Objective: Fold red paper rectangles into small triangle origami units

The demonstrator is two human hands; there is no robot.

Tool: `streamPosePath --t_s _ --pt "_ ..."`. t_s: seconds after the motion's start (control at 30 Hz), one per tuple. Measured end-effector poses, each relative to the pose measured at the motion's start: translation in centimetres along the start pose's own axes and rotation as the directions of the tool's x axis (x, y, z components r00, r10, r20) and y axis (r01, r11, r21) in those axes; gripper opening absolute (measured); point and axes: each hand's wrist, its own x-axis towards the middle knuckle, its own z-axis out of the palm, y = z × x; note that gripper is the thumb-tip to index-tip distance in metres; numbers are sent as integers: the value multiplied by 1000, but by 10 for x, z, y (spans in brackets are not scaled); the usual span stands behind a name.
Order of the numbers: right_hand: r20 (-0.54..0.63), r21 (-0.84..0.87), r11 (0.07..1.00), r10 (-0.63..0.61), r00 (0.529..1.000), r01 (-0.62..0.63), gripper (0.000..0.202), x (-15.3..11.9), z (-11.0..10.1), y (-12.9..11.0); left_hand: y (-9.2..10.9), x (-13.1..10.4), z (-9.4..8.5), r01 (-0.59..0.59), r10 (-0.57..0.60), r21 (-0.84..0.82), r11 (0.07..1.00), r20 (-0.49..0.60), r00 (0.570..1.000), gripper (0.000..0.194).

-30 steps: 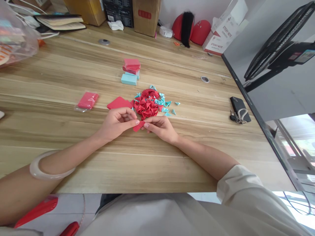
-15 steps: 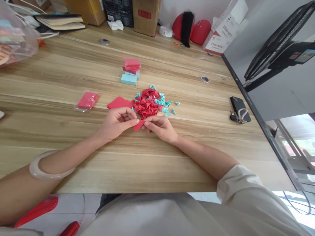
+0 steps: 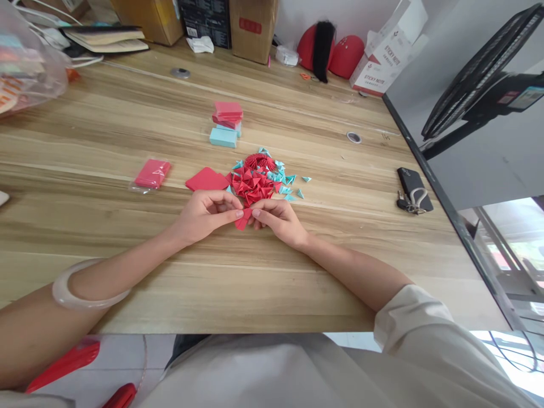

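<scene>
Between my two hands is a small piece of folded red paper, held just above the table's near half. My left hand pinches its left side between thumb and fingers. On the other side, my right hand grips its right edge, thumb on top. Right beyond my fingertips lies a pile of folded red paper triangles. A ring of joined red pieces sits behind that pile. Light-blue folded triangles are scattered around it. Loose red paper sheets lie beyond my left hand.
A wrapped red paper pack lies to the left. Farther back, red packs are stacked by light-blue ones. At right are a black phone with keys and a fan. Cardboard boxes line the back.
The red paper and my left fingertips have shifted slightly to the right. The paper now hangs at a steeper angle between my fingers. Everything else on the table stays put.
</scene>
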Motion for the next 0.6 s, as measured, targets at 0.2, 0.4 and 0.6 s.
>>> streamPosePath --t_s 0.2,0.4,0.6 --pt "3 30 1000 -2 1000 2 33 0 0 -1 -1 0 0 -8 8 -43 999 15 1000 18" --pt "15 26 1000 6 1000 -6 30 -1 -1 2 -3 0 0 -12 14 -42 999 35 999 20" --pt "20 26 1000 5 1000 -6 29 -1 -1 2 -2 -1 -1 -2 3 -39 999 40 999 20"
